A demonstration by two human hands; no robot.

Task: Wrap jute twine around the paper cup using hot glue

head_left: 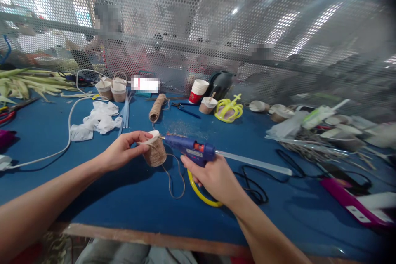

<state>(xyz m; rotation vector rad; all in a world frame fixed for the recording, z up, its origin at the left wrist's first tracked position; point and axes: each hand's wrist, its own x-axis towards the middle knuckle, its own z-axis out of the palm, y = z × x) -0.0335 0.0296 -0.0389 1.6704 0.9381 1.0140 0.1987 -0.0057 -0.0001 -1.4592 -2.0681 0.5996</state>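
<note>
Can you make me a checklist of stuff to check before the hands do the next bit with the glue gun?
1. Left hand holds the cup: ok, fingers at its rim.
2. Right hand holds the glue gun: ok, around the handle.
3. Glue stick is in the gun: ok, a long piece sticks out of the back.
4. Nozzle points at the cup: ok, right by its rim; whether they touch, cannot tell.
5. Loose twine is tucked away: not ok, it loops beside the cup.
6. Gun is hot: cannot tell.
</note>
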